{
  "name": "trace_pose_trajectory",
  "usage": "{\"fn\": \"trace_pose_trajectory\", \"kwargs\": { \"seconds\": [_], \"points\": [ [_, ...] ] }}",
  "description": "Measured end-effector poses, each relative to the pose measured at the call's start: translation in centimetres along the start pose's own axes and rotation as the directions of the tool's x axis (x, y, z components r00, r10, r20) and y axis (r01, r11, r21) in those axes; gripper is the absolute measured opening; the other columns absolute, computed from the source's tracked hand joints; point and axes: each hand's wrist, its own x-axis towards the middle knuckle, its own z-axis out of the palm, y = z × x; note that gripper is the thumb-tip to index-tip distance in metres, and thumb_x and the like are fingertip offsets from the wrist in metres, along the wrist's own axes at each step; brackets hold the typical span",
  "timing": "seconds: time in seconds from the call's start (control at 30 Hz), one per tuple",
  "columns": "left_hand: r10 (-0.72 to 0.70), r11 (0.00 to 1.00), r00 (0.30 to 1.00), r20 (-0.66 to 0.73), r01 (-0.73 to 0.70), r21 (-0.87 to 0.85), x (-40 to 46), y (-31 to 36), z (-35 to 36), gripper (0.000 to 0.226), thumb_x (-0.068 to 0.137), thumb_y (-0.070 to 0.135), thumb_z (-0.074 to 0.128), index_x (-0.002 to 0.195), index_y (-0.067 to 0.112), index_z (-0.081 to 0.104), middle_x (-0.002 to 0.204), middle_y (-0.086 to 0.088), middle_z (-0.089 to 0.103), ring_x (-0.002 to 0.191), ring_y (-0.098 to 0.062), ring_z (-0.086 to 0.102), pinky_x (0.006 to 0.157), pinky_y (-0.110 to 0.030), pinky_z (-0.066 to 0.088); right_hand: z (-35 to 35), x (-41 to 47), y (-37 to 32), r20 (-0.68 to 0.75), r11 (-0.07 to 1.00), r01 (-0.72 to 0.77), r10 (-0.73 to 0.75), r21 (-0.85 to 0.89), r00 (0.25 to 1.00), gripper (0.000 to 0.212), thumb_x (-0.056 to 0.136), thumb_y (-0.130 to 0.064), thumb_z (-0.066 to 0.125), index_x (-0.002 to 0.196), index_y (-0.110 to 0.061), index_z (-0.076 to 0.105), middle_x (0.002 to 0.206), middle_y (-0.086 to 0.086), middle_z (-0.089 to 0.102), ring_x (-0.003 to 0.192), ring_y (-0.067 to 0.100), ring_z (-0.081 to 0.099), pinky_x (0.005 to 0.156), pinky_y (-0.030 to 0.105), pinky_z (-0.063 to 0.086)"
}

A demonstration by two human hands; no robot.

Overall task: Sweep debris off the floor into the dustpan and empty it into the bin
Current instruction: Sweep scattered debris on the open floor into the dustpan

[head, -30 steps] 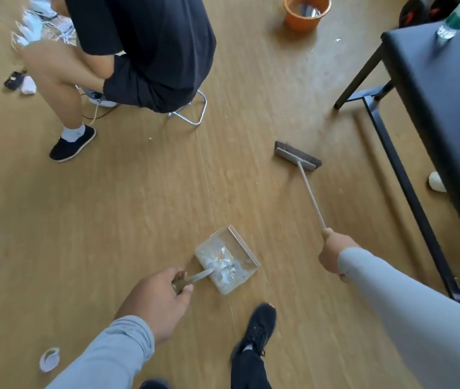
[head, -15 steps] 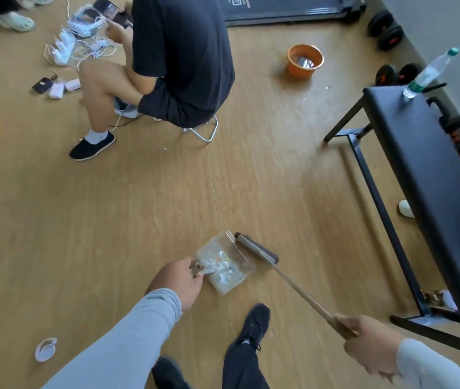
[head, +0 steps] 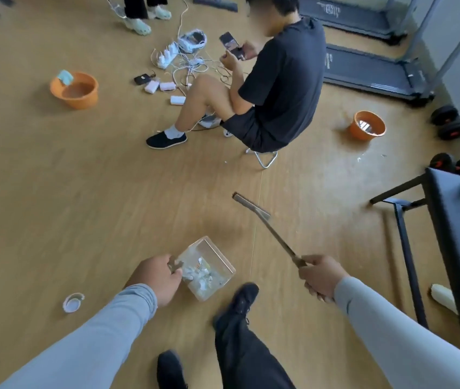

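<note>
While the left hand (head: 158, 279) clenched the short handle of the clear dustpan (head: 207, 267), the pan sat low near the floor at about six o'clock in the view, white scraps of debris (head: 200, 275) heaped inside and its open mouth facing one o'clock. The right hand (head: 321, 275) grasped the end of the broom (head: 268, 228), whose long handle ran up toward eleven o'clock to the brush head, apart from the pan's mouth. The nearer-looking orange bin (head: 367, 125) stood well away at about one o'clock, beyond a seated person (head: 276, 88); a second orange bin (head: 75, 89) stood at ten o'clock. Loose scraps (head: 359, 158) lay just short of the one o'clock bin. The loaded pan, in the left hand, probably had to travel that way.
</note>
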Motion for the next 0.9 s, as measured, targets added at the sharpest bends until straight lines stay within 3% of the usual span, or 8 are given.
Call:
{"fn": "trace_pose_trajectory", "kwargs": {
  "seconds": [0.1, 0.17, 0.3, 0.53, 0.6, 0.7, 0.8, 0.9],
  "points": [
    [-0.075, 0.997, 0.997, -0.034, 0.074, -0.026, 2.3, -0.7, -0.8, 0.011, 0.092, 0.035, 0.060, 0.099, 0.027, 0.065, 0.078, 0.016, 0.057, 0.071, -0.013, 0.057, 0.066, -0.026, 0.041, 0.7, 6.2, -6.6, -0.030, 0.987, 0.129, -0.133, -0.093, 0.991, 0.042, 0.090, -0.008, 0.055, 0.132, -0.011, 0.061, 0.077, 0.011, 0.063, 0.059, 0.025, 0.059, 0.057, 0.033, 0.055],
    [-0.131, 0.990, 0.990, -0.054, 0.128, -0.050, 4.0, -1.0, -1.2, 0.021, 0.092, 0.036, 0.061, 0.108, 0.024, 0.066, 0.079, 0.015, 0.057, 0.072, -0.015, 0.058, 0.065, -0.026, 0.041, 1.0, 10.2, -11.0, -0.009, 0.974, 0.174, -0.177, -0.143, 0.984, 0.043, 0.090, -0.008, 0.054, 0.132, -0.009, 0.060, 0.081, 0.012, 0.063, 0.065, 0.029, 0.060, 0.064, 0.038, 0.056],
    [-0.202, 0.978, 0.978, -0.048, 0.199, -0.062, 8.0, -0.4, -2.6, 0.033, 0.093, 0.039, 0.060, 0.122, 0.026, 0.065, 0.084, 0.015, 0.059, 0.074, -0.012, 0.059, 0.064, -0.026, 0.043, 0.6, 18.5, -18.9, 0.003, 0.959, 0.185, -0.189, -0.216, 0.982, 0.048, 0.093, -0.011, 0.044, 0.138, -0.025, 0.055, 0.082, 0.009, 0.061, 0.067, 0.027, 0.052, 0.056, 0.030, 0.045],
    [-0.262, 0.961, 0.965, -0.012, 0.259, -0.096, 13.0, -0.4, -3.8, 0.039, 0.093, 0.037, 0.062, 0.131, 0.029, 0.061, 0.091, 0.016, 0.062, 0.083, -0.005, 0.056, 0.075, -0.023, 0.046, -1.0, 29.9, -28.6, -0.001, 0.828, 0.151, -0.180, -0.540, 0.984, 0.029, 0.088, -0.001, 0.039, 0.104, -0.002, 0.063, 0.067, 0.013, 0.065, 0.054, 0.027, 0.063, 0.045, 0.028, 0.052],
    [-0.278, 0.957, 0.961, 0.002, 0.277, -0.093, 13.8, -1.1, -4.3, 0.037, 0.092, 0.037, 0.063, 0.129, 0.030, 0.062, 0.094, 0.017, 0.064, 0.081, -0.005, 0.062, 0.072, -0.024, 0.047, -1.1, 30.5, -28.2, 0.036, 0.758, 0.132, -0.142, -0.638, 0.989, 0.019, 0.088, 0.002, 0.043, 0.095, -0.003, 0.060, 0.065, 0.011, 0.062, 0.051, 0.025, 0.061, 0.036, 0.025, 0.048],
    [-0.292, 0.952, 0.956, 0.027, 0.293, -0.083, 14.1, -1.5, -5.1, 0.039, 0.093, 0.039, 0.061, 0.131, 0.030, 0.061, 0.101, 0.015, 0.067, 0.083, -0.007, 0.065, 0.072, -0.026, 0.050, -1.1, 29.4, -24.6, 0.081, 0.628, 0.146, -0.131, -0.765, 0.988, 0.053, 0.088, 0.003, 0.037, 0.135, -0.017, 0.052, 0.073, 0.013, 0.065, 0.056, 0.029, 0.066, 0.043, 0.030, 0.054],
    [-0.272, 0.958, 0.962, 0.024, 0.273, -0.086, 13.8, -1.3, -5.3, 0.040, 0.094, 0.038, 0.061, 0.133, 0.028, 0.060, 0.107, 0.012, 0.066, 0.090, -0.014, 0.063, 0.081, -0.027, 0.051, -0.7, 26.5, -17.9, 0.071, 0.664, 0.097, -0.067, -0.741, 0.995, 0.070, 0.092, -0.005, 0.029, 0.157, -0.030, 0.027, 0.089, 0.010, 0.059, 0.055, 0.025, 0.061, 0.034, 0.022, 0.042],
    [-0.238, 0.969, 0.971, 0.026, 0.239, -0.061, 12.9, -1.5, -4.9, 0.036, 0.095, 0.035, 0.060, 0.129, 0.026, 0.063, 0.107, 0.008, 0.068, 0.091, -0.018, 0.062, 0.082, -0.028, 0.050, 0.2, 21.6, -9.9, 0.085, 0.670, 0.058, 0.008, -0.740, 0.996, 0.067, 0.097, -0.008, 0.031, 0.159, -0.034, 0.019, 0.108, 0.008, 0.056, 0.068, 0.028, 0.064, 0.040, 0.026, 0.049]
  ]
}}
